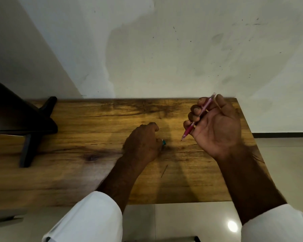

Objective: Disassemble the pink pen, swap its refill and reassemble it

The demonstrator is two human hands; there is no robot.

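Pink pen is held in the right hand, fingers curled round the barrel, palm toward the camera. It is tilted, with the tip down and clear of the tabletop. The barrel looks whole and the tip is out.

Left hand lies on the tabletop left of the pen tip, knuckles up and fingers curled under. A small teal piece shows at its fingertips, between that hand and the pen tip. I cannot tell whether it is pinched or only touched. A thin dark line lies on the wood nearer the person than the pen tip; it could be a refill or a scratch. A black stand sits far left of the pen.

Judgement: the pen is assembled, so this is either before disassembly or after reassembly, and I can't say which. If it is before, the next move calls for the left hand to come up, grip the tip end and twist it against the right hand's hold.
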